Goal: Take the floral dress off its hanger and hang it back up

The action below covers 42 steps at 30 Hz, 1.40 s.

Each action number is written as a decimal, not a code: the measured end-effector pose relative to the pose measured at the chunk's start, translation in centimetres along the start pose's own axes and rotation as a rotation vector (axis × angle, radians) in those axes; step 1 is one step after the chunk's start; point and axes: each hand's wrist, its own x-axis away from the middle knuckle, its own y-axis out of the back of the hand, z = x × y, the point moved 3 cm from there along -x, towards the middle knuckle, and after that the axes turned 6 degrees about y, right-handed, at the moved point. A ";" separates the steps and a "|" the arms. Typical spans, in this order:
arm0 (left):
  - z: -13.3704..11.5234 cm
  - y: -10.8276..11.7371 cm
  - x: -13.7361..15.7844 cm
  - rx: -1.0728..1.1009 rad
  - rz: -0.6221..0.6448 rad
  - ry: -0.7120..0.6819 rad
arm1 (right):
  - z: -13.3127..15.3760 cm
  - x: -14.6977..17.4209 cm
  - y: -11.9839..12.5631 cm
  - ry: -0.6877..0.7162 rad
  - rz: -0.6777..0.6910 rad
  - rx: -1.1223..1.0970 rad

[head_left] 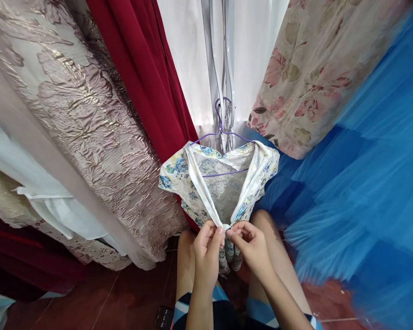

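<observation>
A short-sleeved blouse with blue and yellow flowers (174, 170) hangs on a thin purple wire hanger (220, 130) in front of me. Its deep V neckline comes together at the bottom, at my fingertips. My left hand (206, 245) pinches the left edge of the neckline between thumb and fingers. Opposite it, my right hand (249, 240) pinches the right edge, close beside the left fingertips. The small bit of cloth or fastening between the fingertips is partly hidden. Below the hands, the blouse's lower part shows between my knees.
White straps (229, 59) hang behind the hanger. Around them are a dark red cloth (141, 68), a pinkish brocade garment (79, 105), a floral garment (296, 87) and blue tulle (358, 174). A phone (164, 317) lies on the red tiled floor (106, 298).
</observation>
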 end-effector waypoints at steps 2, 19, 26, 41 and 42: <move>-0.2 -0.2 0.1 0.002 0.002 0.001 | 0.2 0.3 0.2 -0.029 0.007 -0.010; 3.5 0.7 -0.3 -0.327 0.209 -0.038 | 0.4 0.9 0.7 -0.324 0.167 -0.296; 5.4 -0.6 0.0 -0.385 0.012 -0.201 | 0.3 1.0 0.4 -0.351 0.080 -0.320; 5.7 0.4 -0.2 -0.532 0.050 -0.238 | 6.7 -8.3 -2.3 -0.454 0.011 -0.795; 5.7 0.4 -0.3 -0.535 0.049 -0.238 | 7.6 -9.5 -2.7 -0.474 0.025 -0.823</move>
